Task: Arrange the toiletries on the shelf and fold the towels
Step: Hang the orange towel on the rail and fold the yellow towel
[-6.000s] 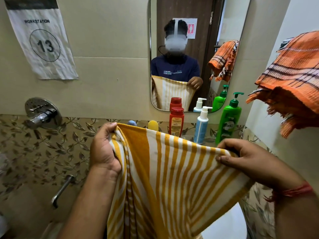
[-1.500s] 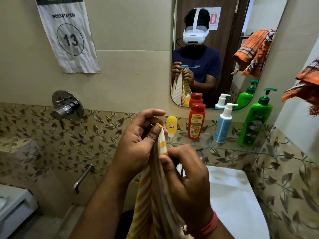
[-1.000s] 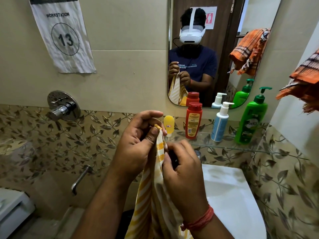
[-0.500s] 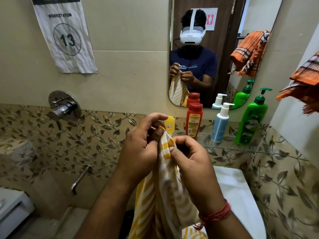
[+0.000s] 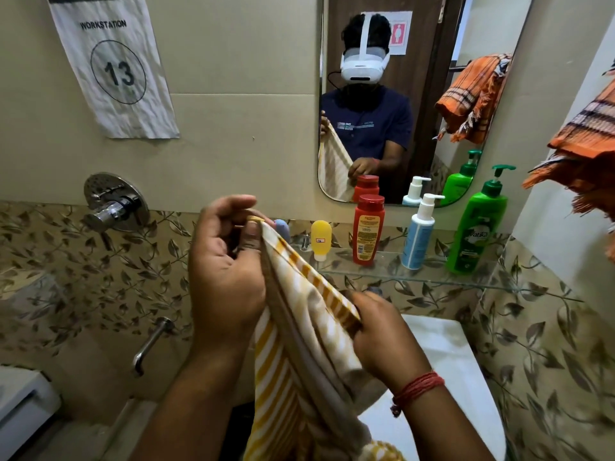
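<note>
A yellow-and-white striped towel [image 5: 299,344] hangs folded lengthwise in front of me. My left hand [image 5: 226,277] pinches its top corner, raised. Lower and to the right, my right hand [image 5: 382,341] grips the towel's folded edge. On the glass shelf [image 5: 432,277] stand a small yellow tube [image 5: 321,239], a red bottle [image 5: 368,229], a white-and-blue pump bottle [image 5: 417,236] and a green pump bottle [image 5: 477,227]. A small blue item [image 5: 282,227] shows behind the towel's top. An orange checked towel [image 5: 589,151] hangs at the right edge.
A mirror [image 5: 399,94] above the shelf reflects a person and the bottles. A chrome tap valve [image 5: 114,204] and a spout [image 5: 149,347] sit on the left wall. A white cistern lid [image 5: 446,361] lies under the shelf. A paper sign [image 5: 113,68] hangs top left.
My right hand has slid down and to the right along the towel's edge, away from my left hand, which stays up holding the corner. The towel is stretched between them.
</note>
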Demonstrator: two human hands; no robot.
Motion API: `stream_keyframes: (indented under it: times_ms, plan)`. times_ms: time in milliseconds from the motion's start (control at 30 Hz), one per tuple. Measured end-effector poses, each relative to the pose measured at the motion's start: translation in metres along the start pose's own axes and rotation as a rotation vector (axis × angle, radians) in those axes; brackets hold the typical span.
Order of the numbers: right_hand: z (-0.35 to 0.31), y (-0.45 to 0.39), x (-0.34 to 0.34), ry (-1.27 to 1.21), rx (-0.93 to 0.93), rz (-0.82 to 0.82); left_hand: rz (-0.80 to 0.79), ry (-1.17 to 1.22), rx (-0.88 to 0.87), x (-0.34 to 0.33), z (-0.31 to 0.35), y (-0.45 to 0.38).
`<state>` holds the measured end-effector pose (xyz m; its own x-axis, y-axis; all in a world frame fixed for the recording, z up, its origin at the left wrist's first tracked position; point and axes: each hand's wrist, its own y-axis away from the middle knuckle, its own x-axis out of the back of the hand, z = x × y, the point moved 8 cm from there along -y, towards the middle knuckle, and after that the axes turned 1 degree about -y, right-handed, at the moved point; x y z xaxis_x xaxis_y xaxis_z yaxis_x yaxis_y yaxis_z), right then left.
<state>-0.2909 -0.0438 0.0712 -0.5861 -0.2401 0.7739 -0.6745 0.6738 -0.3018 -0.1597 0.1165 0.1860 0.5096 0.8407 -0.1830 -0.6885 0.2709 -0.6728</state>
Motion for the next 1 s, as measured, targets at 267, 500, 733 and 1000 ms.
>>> stream_keyframes:
  times_ms: [267, 500, 733, 1000]
  plan:
    - [0.082, 0.003, -0.016, 0.145, -0.311, -0.23, 0.398, 0.067, 0.04, 0.053, -0.023, -0.023]
    - [0.092, 0.009, -0.028, -0.078, -0.351, -0.153, 0.396, 0.052, 0.051, 0.051, -0.029, -0.022]
    - [0.044, 0.004, -0.024, -0.171, -0.141, -0.048, 0.287, 0.093, 0.03, 0.033, -0.016, -0.022]
    - [0.031, 0.016, -0.036, -0.591, -0.03, -0.091, 0.319, 0.148, 0.02, 0.043, -0.003, -0.032]
